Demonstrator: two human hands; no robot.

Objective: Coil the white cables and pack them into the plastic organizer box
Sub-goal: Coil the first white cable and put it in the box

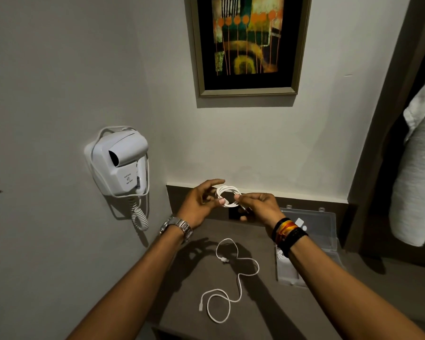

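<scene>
A small coiled white cable (227,192) is held in the air above the back of the dark table (324,312). My left hand (200,202) pinches its left side and my right hand (258,206) grips its right side. A second white cable (239,278) lies loose and uncoiled on the table below my hands, one plug near the front. The clear plastic organizer box (329,251) stands open at the right, lid leaning back, partly hidden by my right forearm. Something white lies in its near-left compartment.
A white wall-mounted hair dryer (120,163) with a curly cord hangs on the left wall. A framed picture (248,45) hangs above the table. White cloth (417,168) hangs at the right edge. A dark socket plate (234,213) sits behind my hands.
</scene>
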